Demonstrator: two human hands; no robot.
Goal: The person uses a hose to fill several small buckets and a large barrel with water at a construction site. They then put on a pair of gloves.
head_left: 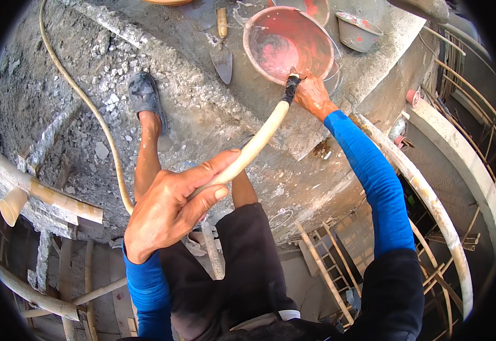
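Observation:
My left hand is closed around a cream-coloured hose, which slants up and away to the right. Black tape wraps the far end of this hose. At that end my right hand is closed on the hose, right beside the near rim of a pinkish-red bucket. Whether its hidden fingers also touch the rim, I cannot tell. The bucket tilts toward me, with cloudy pinkish water in its bottom and a wire handle hanging at its right side.
A pointed trowel with a wooden handle lies left of the bucket. A grey bucket stands to the right. Rubble covers the left ledge, near my shod foot. Below the ledge are bamboo poles and curved concrete edges.

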